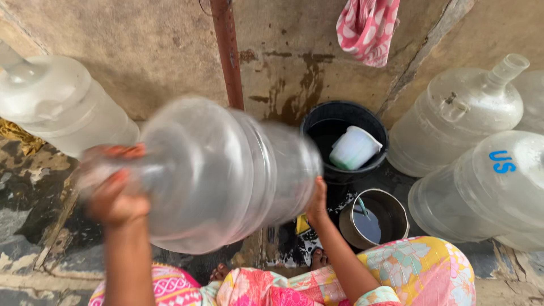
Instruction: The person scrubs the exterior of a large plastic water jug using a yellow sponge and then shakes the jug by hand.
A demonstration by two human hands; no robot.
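Large clear plastic water jug is held lying on its side, above the wet floor, in front of the person's knees; the outline is motion-blurred.

Left hand: fingers curled tight around the neck end of the jug, at the left of the view. Grasp looks closed, though blur hides the fingertips.

Right hand: palm pressed flat against the jug's base end, fingers spread upward along its wall. It supports the base rather than wrapping it.

Surroundings: a black bucket stands just beyond the jug's base, against the stained wall, with dark water and a white plastic mug floating tilted inside. A smaller metal pot with water sits nearer the person, close beside the right forearm. A rusty pipe runs down the wall behind the jug. More clear jugs stand at left and right. A pink patterned cloth hangs on the wall.
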